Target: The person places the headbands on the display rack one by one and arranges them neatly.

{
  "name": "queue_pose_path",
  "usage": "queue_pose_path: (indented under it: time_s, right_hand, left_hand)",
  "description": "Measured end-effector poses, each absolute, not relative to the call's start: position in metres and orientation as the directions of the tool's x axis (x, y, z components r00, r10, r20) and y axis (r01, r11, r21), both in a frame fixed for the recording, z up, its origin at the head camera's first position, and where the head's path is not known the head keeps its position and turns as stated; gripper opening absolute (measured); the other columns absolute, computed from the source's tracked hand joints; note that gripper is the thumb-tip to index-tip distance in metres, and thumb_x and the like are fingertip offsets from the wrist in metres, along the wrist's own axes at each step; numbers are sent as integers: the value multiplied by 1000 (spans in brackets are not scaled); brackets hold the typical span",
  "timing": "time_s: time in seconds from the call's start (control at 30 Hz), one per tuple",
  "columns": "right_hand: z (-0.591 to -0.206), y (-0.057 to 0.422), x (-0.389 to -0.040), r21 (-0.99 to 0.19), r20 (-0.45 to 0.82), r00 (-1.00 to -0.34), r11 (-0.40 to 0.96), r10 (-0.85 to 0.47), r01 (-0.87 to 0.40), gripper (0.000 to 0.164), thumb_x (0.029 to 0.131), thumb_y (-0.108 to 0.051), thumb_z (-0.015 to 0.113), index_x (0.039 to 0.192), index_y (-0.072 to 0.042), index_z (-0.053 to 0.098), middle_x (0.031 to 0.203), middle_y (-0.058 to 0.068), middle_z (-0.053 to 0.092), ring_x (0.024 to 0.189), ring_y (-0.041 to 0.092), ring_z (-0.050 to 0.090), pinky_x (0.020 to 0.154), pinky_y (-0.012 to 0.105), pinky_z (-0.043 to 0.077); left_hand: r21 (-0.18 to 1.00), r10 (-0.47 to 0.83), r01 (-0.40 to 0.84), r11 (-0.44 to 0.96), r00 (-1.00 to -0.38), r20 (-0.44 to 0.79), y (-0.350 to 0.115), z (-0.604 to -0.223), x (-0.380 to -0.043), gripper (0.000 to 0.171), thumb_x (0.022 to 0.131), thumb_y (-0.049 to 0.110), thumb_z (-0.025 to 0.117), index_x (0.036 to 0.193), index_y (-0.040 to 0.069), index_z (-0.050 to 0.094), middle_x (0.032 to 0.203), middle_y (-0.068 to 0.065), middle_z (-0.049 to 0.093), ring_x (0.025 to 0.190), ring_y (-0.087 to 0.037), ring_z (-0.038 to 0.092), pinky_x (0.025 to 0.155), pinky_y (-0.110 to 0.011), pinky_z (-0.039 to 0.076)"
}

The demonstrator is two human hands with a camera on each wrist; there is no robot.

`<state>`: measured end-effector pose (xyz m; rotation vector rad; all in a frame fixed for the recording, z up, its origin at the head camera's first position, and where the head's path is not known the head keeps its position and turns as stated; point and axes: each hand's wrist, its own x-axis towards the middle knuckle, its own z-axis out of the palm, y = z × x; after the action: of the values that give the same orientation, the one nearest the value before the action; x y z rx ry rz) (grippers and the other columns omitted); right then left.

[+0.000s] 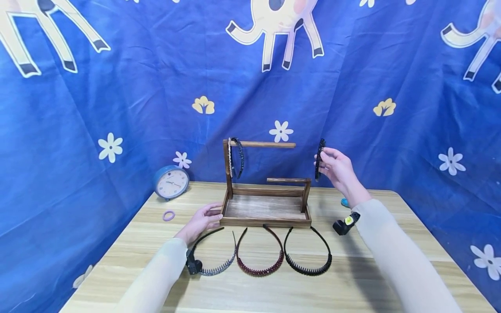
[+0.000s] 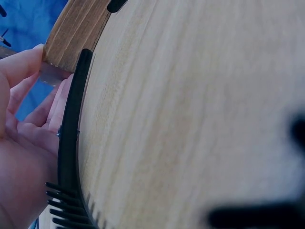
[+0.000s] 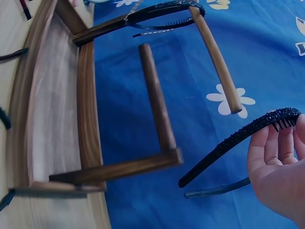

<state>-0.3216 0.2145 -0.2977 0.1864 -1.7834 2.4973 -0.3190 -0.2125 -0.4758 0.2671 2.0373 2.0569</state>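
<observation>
At the right of the wooden rack, my right hand (image 1: 337,167) holds up a black beaded toothed headband (image 3: 267,125), pinched between thumb and fingers, its ends pointing toward the rack in the right wrist view. My left hand (image 1: 201,222) grips the left front corner of the wooden headband rack (image 1: 266,222), thumb on one side and fingers on the other. On the rack's upper bar (image 1: 270,144) hang a pale beaded headband (image 1: 230,158) and a dark toothed headband (image 1: 242,156), both near the upright. The lower bar (image 1: 287,180) has no headband on it.
In front of the rack lie a grey-blue headband (image 1: 219,270), a dark red headband (image 1: 260,272) and a black headband (image 1: 309,271). A blue clock (image 1: 171,182) and a purple ring (image 1: 168,216) are at left. Near the right wrist is a small blue object (image 1: 344,202).
</observation>
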Motion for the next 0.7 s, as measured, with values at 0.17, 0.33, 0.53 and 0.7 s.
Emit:
queue_pose_path:
  time_s: [0.17,0.33,0.53,0.7]
  right_hand:
    - [-292,201,-331,-922,150,-988,-364,-21,-132,18,93,-11,56,110,-11,53,94,4,64,84,19,62,74,29,53]
    - [-289,186,-339,-912,149,-988,-392,-32,-125,17,94,-8,52,111,-9,51,89,3,65,78,17,63,70,28,53]
    - [-287,168,-346,-918,126,-992,-381,-13,-111,21,95,-8,51,116,-8,51,89,3,65,79,17,64,70,28,53]
    - [-285,154,-351,-922,130,-992,-368,-6,-119,23,95,-8,50,117,-6,52,87,3,66,79,19,64,69,28,53]
  left_hand:
    - [999,283,-44,-9,-958,-39,-212,-476,-319,57,88,4,61,139,-1,36,134,-30,38,112,-34,50,89,-41,51]
    - [999,279,-32,-5,-960,-29,-212,-478,-319,58,87,4,62,138,-2,36,133,-31,39,111,-32,51,88,-41,51]
    - [999,278,-45,4,-960,-44,-213,-478,-320,57,89,2,59,139,-1,34,135,-31,37,113,-33,49,90,-41,50]
    - [999,278,-45,8,-960,-45,-212,-477,-319,55,90,2,57,140,-1,34,135,-30,37,116,-36,46,91,-43,49]
